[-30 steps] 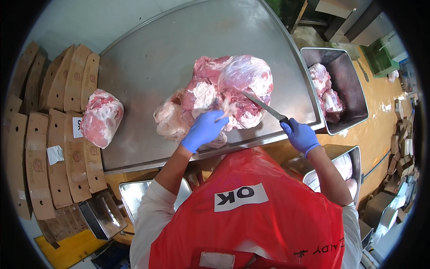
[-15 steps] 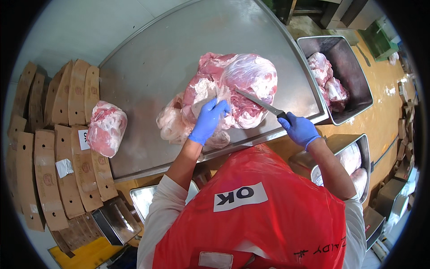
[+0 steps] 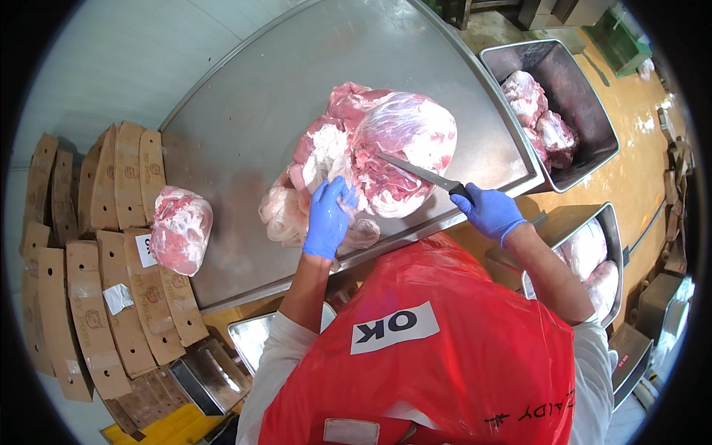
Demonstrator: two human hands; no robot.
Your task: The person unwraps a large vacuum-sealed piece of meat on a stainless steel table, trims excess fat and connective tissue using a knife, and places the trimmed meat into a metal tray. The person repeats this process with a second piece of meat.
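Observation:
A large cut of raw meat (image 3: 404, 133) with pale fat lies on the metal table (image 3: 245, 104). In a blue glove, my left hand (image 3: 328, 216) is closed on a flap of whitish fat (image 3: 326, 152) at the cut's left side. My right hand (image 3: 489, 211), also gloved in blue, grips the black handle of a knife (image 3: 419, 172). Its blade lies across the red flesh, tip pointing left to the middle of the cut. Beside my left hand, loose pale fat trimmings (image 3: 282, 215) rest on the table.
Another piece of meat (image 3: 180, 230) sits at the left table edge, by stacked cardboard boxes (image 3: 119, 297). To the right stand a metal bin (image 3: 586, 89) with several meat pieces and a second bin (image 3: 612, 222) with large pale pieces. A metal tray (image 3: 248, 337) is below the table.
My left hand has drawn the fat flap down and slightly left, away from the cut. The knife has shifted a little left, and the view has tilted slightly.

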